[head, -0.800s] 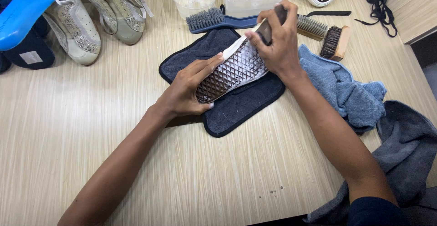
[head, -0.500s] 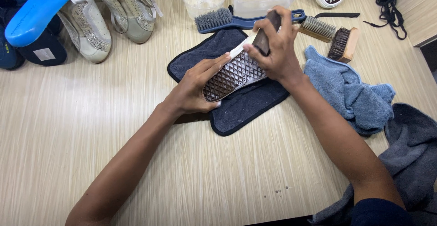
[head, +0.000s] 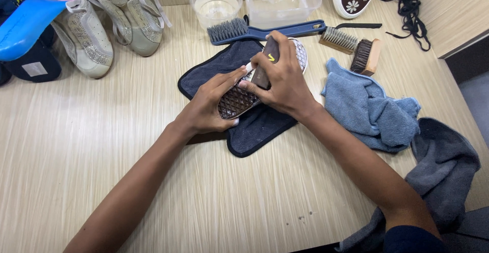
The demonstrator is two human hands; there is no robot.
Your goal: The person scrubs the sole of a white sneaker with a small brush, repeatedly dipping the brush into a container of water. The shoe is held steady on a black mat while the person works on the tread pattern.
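Our left hand (head: 206,111) clamps the upturned shoe (head: 239,99) on the dark mat (head: 254,125) mid-table; our right hand (head: 282,82) grips a brush (head: 265,64). A hard stroke could twist the shoe loose.

Pale wood-grain table (head: 66,146) w/ a raised ledge (head: 453,13) at right, dark floor (head: 473,80) beyond, prob. grey.

Both forearms are bare from elbow to wrist. The left hand (head: 206,111) and right hand (head: 281,82) carry no gloves, rings, or wrist items. A dark navy fabric sleeve edge (head: 412,238) covers the right upper arm near the lower frame border.
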